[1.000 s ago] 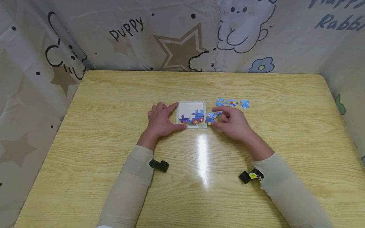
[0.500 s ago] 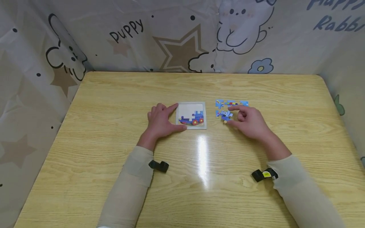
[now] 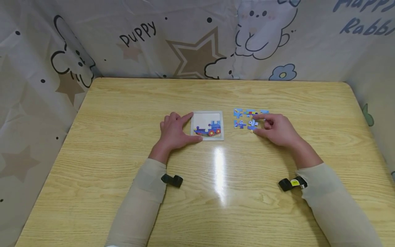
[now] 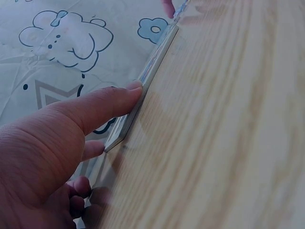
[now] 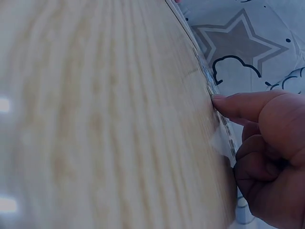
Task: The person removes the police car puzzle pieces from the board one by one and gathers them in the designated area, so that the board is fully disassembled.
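In the head view my left hand (image 3: 173, 133) spans the left side of a square puzzle frame (image 3: 222, 127), index finger at its far left corner and thumb on the near edge. Inside the frame, fitted pieces (image 3: 211, 129) show part of a blue train with red wheels; the upper part shows bare white backing. My right hand (image 3: 279, 131) pinches a blue puzzle piece (image 3: 252, 124) between thumb and index finger, close over the table beside the loose pieces. In the left wrist view the thumb (image 4: 131, 98) presses the frame's edge (image 4: 159, 59).
Loose puzzle pieces (image 3: 250, 112) lie in a back row right of the frame, the rightmost partly behind my right hand. Another piece (image 3: 239, 124) lies just left of the pinched one. The wooden table (image 3: 197, 219) meets a printed cloth backdrop (image 3: 191, 41) at the back.
My right hand has moved right with the puzzle piece, from the frame's right edge to beside the loose pieces. The left hand and frame have stayed in place.
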`<state>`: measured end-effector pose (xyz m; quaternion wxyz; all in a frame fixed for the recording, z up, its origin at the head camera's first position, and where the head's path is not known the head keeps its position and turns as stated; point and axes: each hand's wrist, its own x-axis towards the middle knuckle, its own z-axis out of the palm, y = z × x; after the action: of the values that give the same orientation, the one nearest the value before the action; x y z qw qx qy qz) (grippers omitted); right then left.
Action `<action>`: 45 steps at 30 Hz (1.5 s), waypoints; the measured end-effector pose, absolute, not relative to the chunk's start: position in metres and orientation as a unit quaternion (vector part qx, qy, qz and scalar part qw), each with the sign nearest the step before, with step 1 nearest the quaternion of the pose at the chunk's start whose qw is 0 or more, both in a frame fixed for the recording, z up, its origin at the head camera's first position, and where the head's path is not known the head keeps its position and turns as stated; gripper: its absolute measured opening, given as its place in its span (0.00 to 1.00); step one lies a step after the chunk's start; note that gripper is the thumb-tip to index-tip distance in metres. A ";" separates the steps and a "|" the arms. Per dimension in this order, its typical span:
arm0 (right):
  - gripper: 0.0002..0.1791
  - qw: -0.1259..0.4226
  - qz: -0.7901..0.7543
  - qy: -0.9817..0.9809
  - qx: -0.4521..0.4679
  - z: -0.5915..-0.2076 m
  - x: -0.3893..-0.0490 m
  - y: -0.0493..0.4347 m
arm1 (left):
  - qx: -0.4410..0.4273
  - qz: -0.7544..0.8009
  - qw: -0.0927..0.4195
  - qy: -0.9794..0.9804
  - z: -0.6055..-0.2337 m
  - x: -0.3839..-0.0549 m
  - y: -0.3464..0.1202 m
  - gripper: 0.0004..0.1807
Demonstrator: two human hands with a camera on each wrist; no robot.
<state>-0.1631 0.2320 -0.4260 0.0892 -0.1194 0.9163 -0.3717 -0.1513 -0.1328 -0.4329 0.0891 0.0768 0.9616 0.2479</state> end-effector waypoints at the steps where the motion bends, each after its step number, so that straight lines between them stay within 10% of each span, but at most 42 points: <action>1: 0.20 0.091 -0.370 0.917 -0.120 -0.427 -0.163 0.232 | 0.076 0.248 0.090 0.962 -0.433 -0.151 -0.133 0.57; 45: 0.18 0.048 -0.457 0.886 -0.068 -0.429 -0.149 0.202 | 0.078 0.252 0.088 0.961 -0.434 -0.151 -0.134 0.57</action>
<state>-0.1495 0.2020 -0.4293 0.0483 -0.0677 0.8855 -0.4571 -0.1514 -0.1339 -0.4335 0.0880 0.0779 0.9606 0.2518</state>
